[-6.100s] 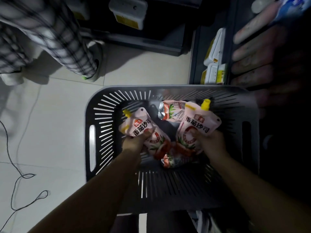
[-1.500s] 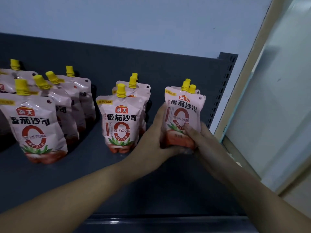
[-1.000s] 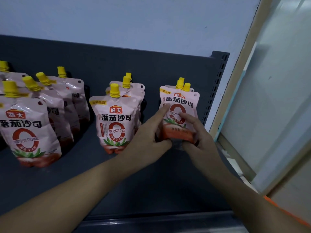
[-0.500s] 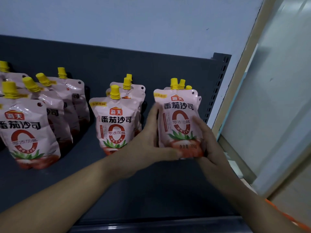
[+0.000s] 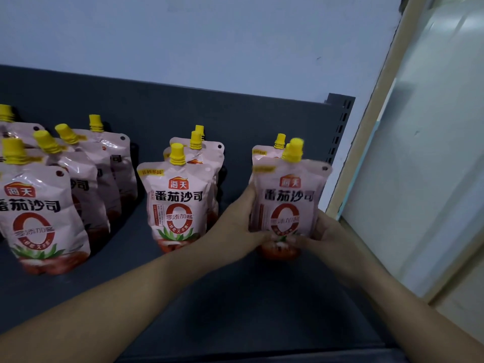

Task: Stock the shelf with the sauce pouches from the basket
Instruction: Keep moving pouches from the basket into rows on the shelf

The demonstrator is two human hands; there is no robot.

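A dark grey metal shelf [image 5: 235, 305] carries pink foil sauce pouches with yellow screw caps: a left cluster [image 5: 39, 218] of five, a middle cluster [image 5: 178, 203] of three, and a right cluster [image 5: 262, 154] of at least two by the shelf's right edge. Its front pouch [image 5: 288, 200] stands upright, clamped between the left grip [image 5: 235, 231] at its left side and the right grip [image 5: 330, 239] at its lower right.

Head view, close above shelf [image 5: 235, 297]
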